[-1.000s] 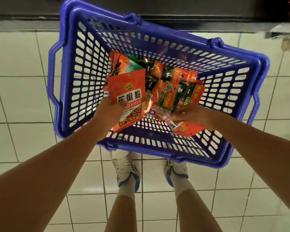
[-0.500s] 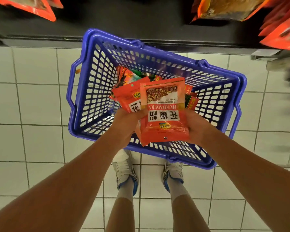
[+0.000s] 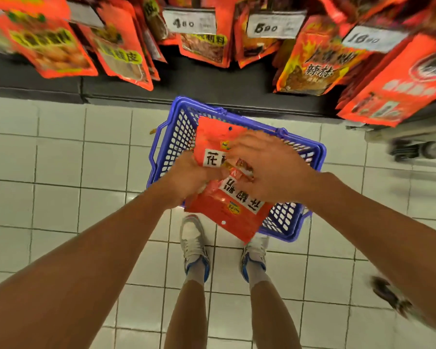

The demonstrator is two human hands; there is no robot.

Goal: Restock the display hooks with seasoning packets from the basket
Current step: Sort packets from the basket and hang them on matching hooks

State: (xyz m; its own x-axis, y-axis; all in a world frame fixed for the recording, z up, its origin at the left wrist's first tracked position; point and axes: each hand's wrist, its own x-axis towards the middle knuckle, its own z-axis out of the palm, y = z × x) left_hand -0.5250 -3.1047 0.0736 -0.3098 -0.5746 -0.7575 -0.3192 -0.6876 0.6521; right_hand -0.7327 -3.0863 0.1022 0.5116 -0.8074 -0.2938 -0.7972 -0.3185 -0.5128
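Seasoning packets point(image 3: 227, 197) gripped between both hands above basket point(image 3: 176, 137).

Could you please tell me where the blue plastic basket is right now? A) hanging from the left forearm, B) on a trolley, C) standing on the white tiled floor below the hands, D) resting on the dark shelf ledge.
C: the blue plastic basket stands on the white tiled floor, just ahead of the white shoes.

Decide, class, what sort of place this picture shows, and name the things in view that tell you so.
Most likely a grocery shop aisle. Red seasoning packets hang in rows above a dark shelf, white price tags hang in front of them, and a blue shopping basket stands on the tiled floor.
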